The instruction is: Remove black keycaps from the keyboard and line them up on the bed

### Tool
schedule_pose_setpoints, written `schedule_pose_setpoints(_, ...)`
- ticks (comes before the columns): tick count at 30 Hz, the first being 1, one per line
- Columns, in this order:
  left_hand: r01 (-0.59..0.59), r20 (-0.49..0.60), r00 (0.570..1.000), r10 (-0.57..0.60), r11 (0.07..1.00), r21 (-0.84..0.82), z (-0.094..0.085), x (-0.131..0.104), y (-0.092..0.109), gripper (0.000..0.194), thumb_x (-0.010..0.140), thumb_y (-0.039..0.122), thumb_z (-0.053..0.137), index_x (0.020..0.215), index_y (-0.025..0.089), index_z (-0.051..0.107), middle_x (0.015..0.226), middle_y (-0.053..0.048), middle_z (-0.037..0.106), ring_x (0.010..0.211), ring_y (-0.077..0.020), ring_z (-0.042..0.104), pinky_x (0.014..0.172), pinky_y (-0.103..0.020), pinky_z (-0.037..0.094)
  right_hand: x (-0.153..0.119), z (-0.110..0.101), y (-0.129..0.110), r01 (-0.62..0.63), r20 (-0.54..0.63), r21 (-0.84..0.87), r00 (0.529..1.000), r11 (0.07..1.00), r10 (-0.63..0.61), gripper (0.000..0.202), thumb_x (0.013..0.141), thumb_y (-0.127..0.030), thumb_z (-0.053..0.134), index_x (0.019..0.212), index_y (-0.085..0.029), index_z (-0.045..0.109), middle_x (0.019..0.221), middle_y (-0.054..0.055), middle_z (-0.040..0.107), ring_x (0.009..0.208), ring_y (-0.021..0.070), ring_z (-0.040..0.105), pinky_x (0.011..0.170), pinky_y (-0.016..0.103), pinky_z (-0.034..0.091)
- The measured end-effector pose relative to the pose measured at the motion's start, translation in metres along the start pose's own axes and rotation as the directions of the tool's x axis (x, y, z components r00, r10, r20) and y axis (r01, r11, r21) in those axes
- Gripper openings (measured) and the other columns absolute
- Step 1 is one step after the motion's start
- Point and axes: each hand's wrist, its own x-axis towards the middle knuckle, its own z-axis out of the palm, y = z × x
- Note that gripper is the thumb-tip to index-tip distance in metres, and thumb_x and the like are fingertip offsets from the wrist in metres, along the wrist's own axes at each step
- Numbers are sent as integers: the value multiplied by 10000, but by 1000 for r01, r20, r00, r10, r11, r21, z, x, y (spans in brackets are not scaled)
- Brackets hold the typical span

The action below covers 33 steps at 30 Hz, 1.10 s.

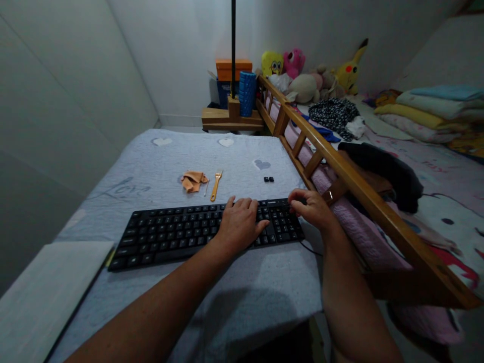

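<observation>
A black keyboard [166, 232] lies across the cloth-covered table. My left hand [240, 219] rests palm down on it, right of its middle, with the fingers stretched out and the thumb apart. My right hand [310, 207] is at the keyboard's upper right corner, over the number pad. Its thumb and index finger are pinched together; what lies between them is too small or hidden to make out. Two small black keycaps [268, 179] sit beyond the keyboard. Farther left are a yellow-handled brush [216, 186], a cotton swab [206, 188] and a crumpled orange cloth [193, 181].
A wooden bed rail [321, 151] runs close along the table's right side. Behind it, the bed holds clothes, folded bedding [434, 113] and plush toys [302, 88]. A white flat board [49, 287] lies at the front left. A wooden stand [232, 118] with a black pole is at the back.
</observation>
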Motion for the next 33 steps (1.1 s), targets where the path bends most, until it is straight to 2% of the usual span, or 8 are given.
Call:
schedule_pose_setpoints(6,-4,-5,1000,4,1000,1,1,0,-1,435,893,542,533,1128,179,582,1144,-103,673,1115,-274,588,1117,-483,289,0,2,-1,16,10,-4,1000,1000,-16,123,712,-200,496,719,-200,618,594,-28,587,597,144,540,581,252,398)
schedule_pose_setpoints(13,-11,-22,1000,12,1000,8,2,0,-1,447,895,536,530,1146,169,580,1156,-110,670,1115,-277,589,1115,-488,291,0,5,-8,109,57,-38,993,993,-106,169,687,-203,460,674,-186,628,611,-21,573,626,144,532,622,257,390)
schedule_pose_setpoints(24,-3,-3,1000,3,1000,12,-1,0,0,427,892,533,536,1114,171,587,1126,-104,679,1097,-279,598,1112,-494,294,-2,4,-9,139,79,-24,987,990,-137,186,702,-205,448,667,-183,629,613,-20,566,621,140,522,610,252,377)
schedule_pose_setpoints(33,-5,-9,1000,5,1000,10,0,0,0,421,893,531,534,1112,176,587,1125,-101,677,1101,-273,596,1118,-483,284,-3,5,-11,174,71,-129,984,976,-165,198,733,-191,454,690,-182,646,619,-16,579,630,143,549,608,248,378)
